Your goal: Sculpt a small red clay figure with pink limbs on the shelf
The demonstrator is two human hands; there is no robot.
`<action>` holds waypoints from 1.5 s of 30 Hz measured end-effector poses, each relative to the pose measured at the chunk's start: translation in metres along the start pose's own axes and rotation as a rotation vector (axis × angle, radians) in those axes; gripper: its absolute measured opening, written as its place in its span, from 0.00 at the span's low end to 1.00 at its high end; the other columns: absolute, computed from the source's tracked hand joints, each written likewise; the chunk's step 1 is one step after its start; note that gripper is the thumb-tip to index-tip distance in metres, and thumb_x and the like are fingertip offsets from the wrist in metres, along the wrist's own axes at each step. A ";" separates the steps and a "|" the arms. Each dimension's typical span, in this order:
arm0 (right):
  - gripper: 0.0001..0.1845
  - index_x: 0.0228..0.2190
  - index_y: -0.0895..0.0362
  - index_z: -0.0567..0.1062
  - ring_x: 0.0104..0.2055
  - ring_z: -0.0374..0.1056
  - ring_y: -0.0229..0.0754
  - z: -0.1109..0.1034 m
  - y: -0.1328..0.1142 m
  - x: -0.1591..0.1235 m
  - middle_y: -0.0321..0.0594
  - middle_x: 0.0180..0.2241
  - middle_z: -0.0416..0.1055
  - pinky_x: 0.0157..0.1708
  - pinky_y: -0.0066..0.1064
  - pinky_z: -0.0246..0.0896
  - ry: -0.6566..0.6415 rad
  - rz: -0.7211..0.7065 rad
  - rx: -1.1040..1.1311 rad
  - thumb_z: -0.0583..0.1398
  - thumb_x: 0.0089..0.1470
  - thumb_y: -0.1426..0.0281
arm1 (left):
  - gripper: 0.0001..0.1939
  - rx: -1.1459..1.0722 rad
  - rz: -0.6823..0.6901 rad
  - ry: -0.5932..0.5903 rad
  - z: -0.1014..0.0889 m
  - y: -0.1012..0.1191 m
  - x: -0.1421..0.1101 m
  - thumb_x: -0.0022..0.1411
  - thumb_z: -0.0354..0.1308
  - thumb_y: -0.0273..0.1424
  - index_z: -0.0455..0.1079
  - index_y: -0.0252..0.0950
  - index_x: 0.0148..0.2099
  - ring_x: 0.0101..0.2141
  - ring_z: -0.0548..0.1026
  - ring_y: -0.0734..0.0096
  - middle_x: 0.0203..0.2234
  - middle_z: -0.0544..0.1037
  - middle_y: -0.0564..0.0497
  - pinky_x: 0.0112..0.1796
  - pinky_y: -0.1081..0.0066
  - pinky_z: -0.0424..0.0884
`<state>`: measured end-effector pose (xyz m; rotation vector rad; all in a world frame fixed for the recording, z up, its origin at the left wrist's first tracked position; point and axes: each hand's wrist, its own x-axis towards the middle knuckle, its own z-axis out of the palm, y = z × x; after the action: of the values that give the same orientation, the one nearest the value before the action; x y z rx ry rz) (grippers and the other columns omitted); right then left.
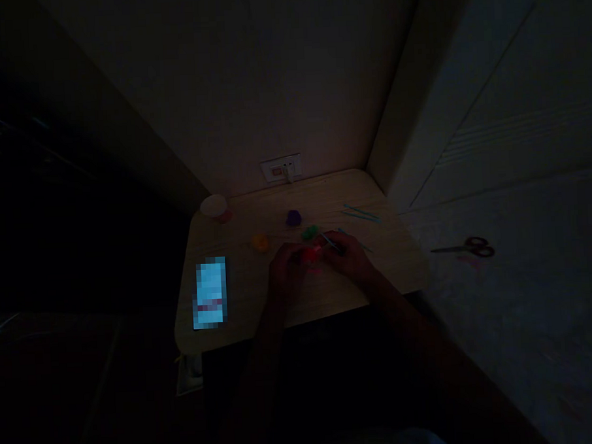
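In dim light, a red, clay-like lump (309, 255) sits between my two hands at the front of a small wooden table (323, 299). My left hand (284, 269) is closed around its left side. From the right, my right hand (349, 260) pinches a thin light-blue stick, like a modelling tool (329, 241), beside the lump. Whether its tip touches the lump I cannot tell. A pink scrap (314, 271) lies just below. Beyond my hands are a green lump (309, 232), a purple lump (293, 218) and an orange lump (260, 242).
More thin blue sticks (362, 213) lie at the table's right. A lit phone (209, 292) rests on the left, and a pale round tub (215, 206) stands at the back left. Scissors (476, 247) lie off the table, to the right. Behind is a wall socket (280, 168) with a plug.
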<state>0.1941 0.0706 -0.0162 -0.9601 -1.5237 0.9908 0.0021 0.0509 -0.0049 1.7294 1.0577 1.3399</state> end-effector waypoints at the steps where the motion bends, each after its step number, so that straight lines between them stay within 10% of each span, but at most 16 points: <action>1: 0.10 0.40 0.51 0.82 0.41 0.78 0.46 0.000 0.000 0.000 0.40 0.40 0.82 0.43 0.37 0.73 0.001 -0.009 -0.001 0.68 0.56 0.61 | 0.09 -0.001 -0.005 -0.002 0.000 0.000 0.000 0.65 0.64 0.36 0.76 0.39 0.46 0.40 0.78 0.65 0.39 0.79 0.48 0.41 0.66 0.76; 30: 0.12 0.39 0.54 0.81 0.39 0.78 0.49 0.003 -0.008 -0.007 0.43 0.38 0.82 0.41 0.37 0.71 -0.060 -0.148 -0.417 0.66 0.53 0.62 | 0.07 0.156 0.076 -0.072 -0.002 -0.002 0.000 0.63 0.64 0.31 0.74 0.39 0.43 0.37 0.75 0.67 0.36 0.77 0.50 0.39 0.67 0.71; 45: 0.09 0.34 0.54 0.79 0.33 0.74 0.44 -0.001 -0.009 -0.004 0.39 0.32 0.79 0.36 0.34 0.67 -0.048 -0.079 -0.244 0.62 0.56 0.63 | 0.08 0.124 0.027 -0.089 -0.004 0.000 0.000 0.63 0.64 0.33 0.74 0.39 0.44 0.40 0.77 0.63 0.39 0.79 0.48 0.42 0.64 0.74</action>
<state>0.1946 0.0640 -0.0093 -1.0420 -1.7381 0.7888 -0.0018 0.0510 -0.0036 1.8825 1.0904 1.2238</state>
